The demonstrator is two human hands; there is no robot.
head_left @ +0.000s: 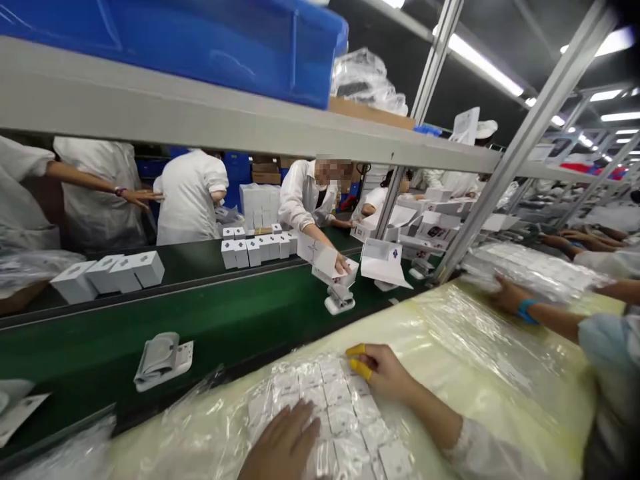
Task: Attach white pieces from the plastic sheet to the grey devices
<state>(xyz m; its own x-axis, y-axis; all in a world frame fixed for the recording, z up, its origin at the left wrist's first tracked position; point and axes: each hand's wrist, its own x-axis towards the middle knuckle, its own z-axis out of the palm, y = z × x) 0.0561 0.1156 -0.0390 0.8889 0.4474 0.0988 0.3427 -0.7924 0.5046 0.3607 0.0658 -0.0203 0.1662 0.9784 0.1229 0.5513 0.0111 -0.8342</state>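
A pack of small white box-like pieces [343,417] in rows lies under clear plastic, on the pale yellow sheet right before me. My left hand [283,440] rests on the near left part of this pack, fingers stretched out and palm down. At its far right corner is my right hand [387,373], with yellow finger covers on two fingers. Those fingers are bent close together by the edge of the clear plastic; what is between them, if anything, I cannot make out.
A green conveyor belt [225,303] runs beyond the table, carrying a grey-white folded item [163,360]. White boxes [113,273] stand behind it. A co-worker's hand [343,263] touches an open white box [320,257]. Overhead is a shelf with a blue bin [200,50]. At right, another person's arm [545,313] reaches in.
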